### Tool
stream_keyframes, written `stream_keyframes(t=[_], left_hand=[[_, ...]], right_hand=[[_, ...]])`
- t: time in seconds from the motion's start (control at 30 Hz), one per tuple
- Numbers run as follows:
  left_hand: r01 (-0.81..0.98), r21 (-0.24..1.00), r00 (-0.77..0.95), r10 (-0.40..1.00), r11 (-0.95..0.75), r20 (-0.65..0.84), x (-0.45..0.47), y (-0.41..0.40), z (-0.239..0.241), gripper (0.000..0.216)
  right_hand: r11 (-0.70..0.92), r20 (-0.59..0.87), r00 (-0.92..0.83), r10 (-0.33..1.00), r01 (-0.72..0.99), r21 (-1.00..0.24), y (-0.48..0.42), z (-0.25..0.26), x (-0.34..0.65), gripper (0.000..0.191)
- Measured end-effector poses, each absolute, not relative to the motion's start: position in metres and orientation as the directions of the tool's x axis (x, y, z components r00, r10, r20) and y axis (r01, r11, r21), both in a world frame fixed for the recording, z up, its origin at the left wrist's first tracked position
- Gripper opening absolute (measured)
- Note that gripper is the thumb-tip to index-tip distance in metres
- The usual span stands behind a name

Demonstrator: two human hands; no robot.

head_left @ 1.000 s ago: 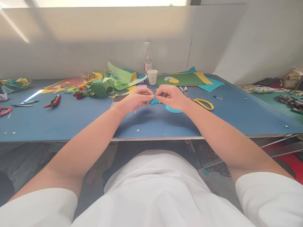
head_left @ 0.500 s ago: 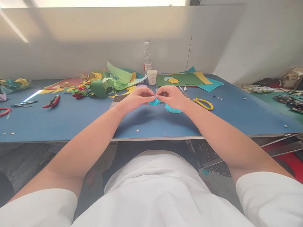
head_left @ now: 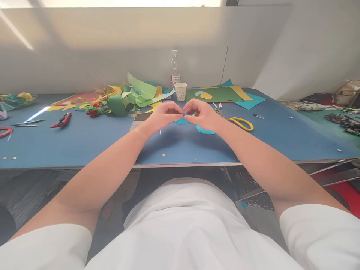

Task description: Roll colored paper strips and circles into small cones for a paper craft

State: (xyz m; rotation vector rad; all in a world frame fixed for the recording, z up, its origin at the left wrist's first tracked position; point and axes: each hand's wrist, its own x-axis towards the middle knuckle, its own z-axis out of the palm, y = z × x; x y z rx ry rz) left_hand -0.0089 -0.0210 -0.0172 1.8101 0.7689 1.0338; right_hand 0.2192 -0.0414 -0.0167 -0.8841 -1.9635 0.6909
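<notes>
Above the blue table point(head_left: 107, 146), my left hand point(head_left: 164, 117) and my right hand point(head_left: 204, 115) meet at their fingertips. Between them is a small piece of blue paper point(head_left: 182, 121), pinched from both sides; its lower part hangs below the fingers and the rest is hidden by them. Both hands are closed, thumb against fingers. Under my right hand a blue paper circle point(head_left: 206, 130) lies on the tabletop, partly covered by the wrist. Yellow-handled scissors point(head_left: 242, 124) lie just to the right of that wrist.
A paper cup point(head_left: 180, 92) and a plastic bottle point(head_left: 174, 67) stand by the wall. Green paper scraps point(head_left: 140, 93) are heaped at the back left, with red-handled pliers point(head_left: 62, 120) nearer. Stacked coloured sheets point(head_left: 216, 93) lie behind my right hand.
The blue paper between my fingers has turned and now shows a thin dark edge at the top. My right fingers have shifted and opened out slightly; the arms stay in place.
</notes>
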Motion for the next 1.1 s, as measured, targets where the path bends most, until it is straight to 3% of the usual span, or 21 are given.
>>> stream_keyframes(t=[0.3, 0.73, 1.1], left_hand=[[0.094, 0.894, 0.444, 0.822, -0.438, 0.357, -0.01, -0.017, -0.021, 0.014], [0.123, 0.827, 0.333, 0.808, -0.549, 0.486, -0.008, -0.024, -0.017, 0.007], [0.253, 0.779, 0.317, 0.81, -0.573, 0.493, -0.004, -0.03, -0.015, 0.018]], right_hand=[[0.65, 0.529, -0.394, 0.751, 0.306, -0.695, -0.038, -0.017, 0.22, 0.021], [0.6, 0.542, -0.257, 0.8, 0.323, -0.732, -0.041, -0.011, 0.219, 0.021], [0.604, 0.546, -0.265, 0.795, 0.271, -0.749, -0.036, -0.014, 0.219, 0.021]])
